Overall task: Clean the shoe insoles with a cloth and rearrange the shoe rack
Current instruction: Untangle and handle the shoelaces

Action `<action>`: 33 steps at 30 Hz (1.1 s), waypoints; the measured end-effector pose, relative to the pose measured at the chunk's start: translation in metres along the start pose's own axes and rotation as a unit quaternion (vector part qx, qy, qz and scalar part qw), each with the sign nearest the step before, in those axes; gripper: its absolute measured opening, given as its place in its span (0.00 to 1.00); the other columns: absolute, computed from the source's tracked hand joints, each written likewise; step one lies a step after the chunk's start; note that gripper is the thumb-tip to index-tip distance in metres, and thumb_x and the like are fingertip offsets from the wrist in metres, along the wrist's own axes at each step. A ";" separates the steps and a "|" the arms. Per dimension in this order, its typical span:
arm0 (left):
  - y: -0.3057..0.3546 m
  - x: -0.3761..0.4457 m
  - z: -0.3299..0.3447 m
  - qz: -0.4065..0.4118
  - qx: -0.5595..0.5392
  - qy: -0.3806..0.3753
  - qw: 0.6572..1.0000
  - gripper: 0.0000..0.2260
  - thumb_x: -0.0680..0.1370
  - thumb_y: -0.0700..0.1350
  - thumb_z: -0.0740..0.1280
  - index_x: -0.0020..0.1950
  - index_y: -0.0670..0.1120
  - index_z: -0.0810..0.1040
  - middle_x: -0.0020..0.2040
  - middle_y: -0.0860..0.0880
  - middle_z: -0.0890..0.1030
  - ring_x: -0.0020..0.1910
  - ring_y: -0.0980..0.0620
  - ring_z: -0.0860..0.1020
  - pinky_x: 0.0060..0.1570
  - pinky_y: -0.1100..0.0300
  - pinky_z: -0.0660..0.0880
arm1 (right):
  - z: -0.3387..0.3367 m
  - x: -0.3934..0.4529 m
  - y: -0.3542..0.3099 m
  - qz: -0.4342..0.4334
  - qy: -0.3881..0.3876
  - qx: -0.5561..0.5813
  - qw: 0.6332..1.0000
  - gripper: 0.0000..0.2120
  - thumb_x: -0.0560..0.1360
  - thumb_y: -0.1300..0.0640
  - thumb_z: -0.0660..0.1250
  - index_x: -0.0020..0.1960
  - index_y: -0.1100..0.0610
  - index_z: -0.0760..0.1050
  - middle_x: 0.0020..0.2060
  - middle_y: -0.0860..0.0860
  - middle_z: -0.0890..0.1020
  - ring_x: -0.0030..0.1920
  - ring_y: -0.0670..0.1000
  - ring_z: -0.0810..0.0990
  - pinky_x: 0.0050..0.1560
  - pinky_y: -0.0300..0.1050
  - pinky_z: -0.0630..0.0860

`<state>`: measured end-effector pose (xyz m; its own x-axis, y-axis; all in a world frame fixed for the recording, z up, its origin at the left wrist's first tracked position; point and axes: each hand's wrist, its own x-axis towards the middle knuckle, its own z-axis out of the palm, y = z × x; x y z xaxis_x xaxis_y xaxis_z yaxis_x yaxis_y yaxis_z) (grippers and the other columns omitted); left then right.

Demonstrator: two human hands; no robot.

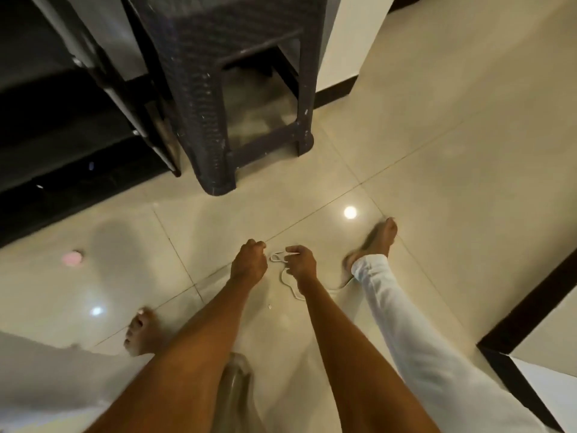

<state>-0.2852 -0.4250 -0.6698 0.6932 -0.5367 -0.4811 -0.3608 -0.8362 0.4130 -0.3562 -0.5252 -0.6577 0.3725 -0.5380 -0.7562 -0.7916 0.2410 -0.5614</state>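
White shoelace [282,270] is pinched by the right hand [301,264]; the left hand [248,260] is closed beside it. Probably lace handling; next, both hands must gather it from the floor [437,151].

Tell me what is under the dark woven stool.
Under the dark woven stool only bare, glossy tiled floor shows between its legs. No shoes or insoles are visible there. The far corner behind its legs is hidden.

Left hand [249,263]: lower centre, fingers curled closed – nothing visibly held.
Right hand [301,264]: just beside it, pinching a thin white cord [282,266] that trails across the glossy beige tiled floor [437,151].
Dark woven plastic stool [218,89]: upper centre – standing on the floor.
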 end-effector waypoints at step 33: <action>0.066 -0.116 -0.134 0.061 -0.379 -0.072 0.921 0.12 0.74 0.30 0.59 0.50 0.39 0.79 0.45 0.43 0.79 0.46 0.48 0.76 0.45 0.61 0.73 | -0.038 -0.165 -0.055 -0.308 -0.008 -0.041 0.950 0.04 0.77 0.63 0.64 0.49 0.56 0.75 0.40 0.49 0.78 0.40 0.46 0.76 0.46 0.41 0.75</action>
<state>-0.3061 -0.4030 -0.4825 0.5669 -0.6763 -0.4703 0.1463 -0.4792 0.8654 -0.3924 -0.4800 -0.4893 0.7845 -0.5443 -0.2972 -0.4555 -0.1805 -0.8718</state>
